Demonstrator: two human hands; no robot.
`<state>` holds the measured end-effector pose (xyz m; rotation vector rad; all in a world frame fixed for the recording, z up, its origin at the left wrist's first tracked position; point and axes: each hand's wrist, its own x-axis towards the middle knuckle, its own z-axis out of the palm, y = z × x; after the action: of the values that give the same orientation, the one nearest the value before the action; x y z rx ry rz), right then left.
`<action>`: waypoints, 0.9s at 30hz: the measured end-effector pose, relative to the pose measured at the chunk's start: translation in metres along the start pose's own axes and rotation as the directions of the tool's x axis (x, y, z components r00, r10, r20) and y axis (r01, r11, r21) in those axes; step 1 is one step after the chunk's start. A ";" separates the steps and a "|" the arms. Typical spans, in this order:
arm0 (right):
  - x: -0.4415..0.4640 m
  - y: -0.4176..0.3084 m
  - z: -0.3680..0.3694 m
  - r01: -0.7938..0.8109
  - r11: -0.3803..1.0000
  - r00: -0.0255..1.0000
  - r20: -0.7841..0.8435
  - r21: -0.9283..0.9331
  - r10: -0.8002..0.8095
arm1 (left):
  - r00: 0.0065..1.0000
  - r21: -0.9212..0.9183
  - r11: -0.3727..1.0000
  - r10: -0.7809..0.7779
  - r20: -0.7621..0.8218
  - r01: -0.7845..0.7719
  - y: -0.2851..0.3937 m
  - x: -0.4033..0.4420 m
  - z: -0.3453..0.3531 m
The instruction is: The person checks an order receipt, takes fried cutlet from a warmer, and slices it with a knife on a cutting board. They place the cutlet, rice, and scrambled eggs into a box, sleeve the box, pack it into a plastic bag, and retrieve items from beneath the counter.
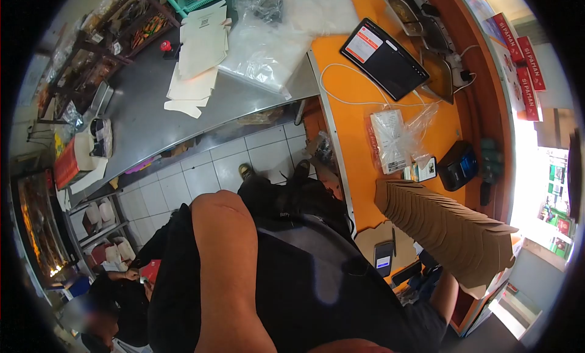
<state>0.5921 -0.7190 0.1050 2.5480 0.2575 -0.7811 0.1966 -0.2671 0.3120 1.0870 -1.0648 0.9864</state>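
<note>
Grip, head view: right hand hidden behind a stack of folded brown cardboard (448,234); how wide or tight, cannot tell. Left hand out of sight.

Detail: stack at near right, over the orange counter (347,130); whether counter or hand bears it, unclear. Right forearm (447,295) ends at its near edge; left forearm (226,261) bent, near centre. Probable risks: loose layers fanning and slipping if supported at one end only; far end, if swung, knocking the black device (458,165), or near side catching the phone (383,258).
</note>
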 end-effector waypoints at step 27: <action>-0.544 -0.787 -0.145 0.294 -0.603 -0.425 -0.463 0.742 -0.778 | 0.551 0.740 0.399 0.496 -0.671 0.541 0.412 -0.150 -0.167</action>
<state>-0.0243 0.0172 0.2271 1.2280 2.8276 -2.8541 -0.2042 -0.0406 0.2210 1.1880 0.5464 1.9351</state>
